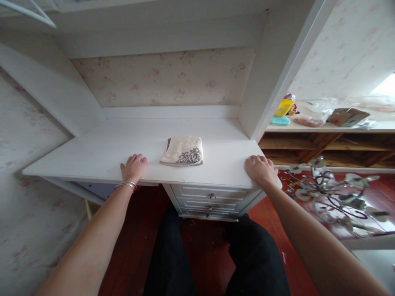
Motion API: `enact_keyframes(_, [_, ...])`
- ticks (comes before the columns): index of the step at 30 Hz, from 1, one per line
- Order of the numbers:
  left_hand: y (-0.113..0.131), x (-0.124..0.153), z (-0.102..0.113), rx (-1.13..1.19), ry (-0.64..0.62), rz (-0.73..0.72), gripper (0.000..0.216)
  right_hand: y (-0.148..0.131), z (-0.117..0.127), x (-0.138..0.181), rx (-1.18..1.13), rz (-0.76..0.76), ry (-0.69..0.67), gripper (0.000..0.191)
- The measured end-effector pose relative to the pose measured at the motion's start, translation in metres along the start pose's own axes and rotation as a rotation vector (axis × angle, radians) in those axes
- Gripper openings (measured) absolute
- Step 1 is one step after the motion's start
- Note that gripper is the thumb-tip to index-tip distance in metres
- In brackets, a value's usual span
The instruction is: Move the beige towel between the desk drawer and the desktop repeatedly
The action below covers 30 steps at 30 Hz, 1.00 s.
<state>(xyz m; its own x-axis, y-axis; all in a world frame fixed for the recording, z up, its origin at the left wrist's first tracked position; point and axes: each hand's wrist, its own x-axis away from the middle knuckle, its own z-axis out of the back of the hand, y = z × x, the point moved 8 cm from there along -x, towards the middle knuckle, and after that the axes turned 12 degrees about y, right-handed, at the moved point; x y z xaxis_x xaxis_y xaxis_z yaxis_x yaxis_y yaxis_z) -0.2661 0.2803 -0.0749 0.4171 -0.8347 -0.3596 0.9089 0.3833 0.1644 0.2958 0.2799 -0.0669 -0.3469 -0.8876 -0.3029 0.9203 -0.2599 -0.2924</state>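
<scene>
A folded beige towel (182, 151) with a dark flower pattern lies on the white desk top (101, 148), near the front edge. My left hand (133, 167) rests palm down on the desk just left of the towel, fingers slightly curled, holding nothing; a metal bangle sits on that wrist. My right hand (261, 169) lies over the desk's front right corner, fingers flat on the top, apart from the towel.
White drawers (211, 197) sit under the desk on the right. A white upright panel (271, 70) borders the desk's right side. Beyond it a wooden shelf (327, 128) carries boxes and bags. A chandelier (336, 193) lies on the red floor at right.
</scene>
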Motion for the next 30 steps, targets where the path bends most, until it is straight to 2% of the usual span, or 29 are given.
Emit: enact_keyframes(30, [0.0033, 0.0021, 0.0033, -0.003, 0.017, 0.026, 0.053, -0.0006, 0.0045, 0.0005, 0.002, 0.003, 0.018, 0.051])
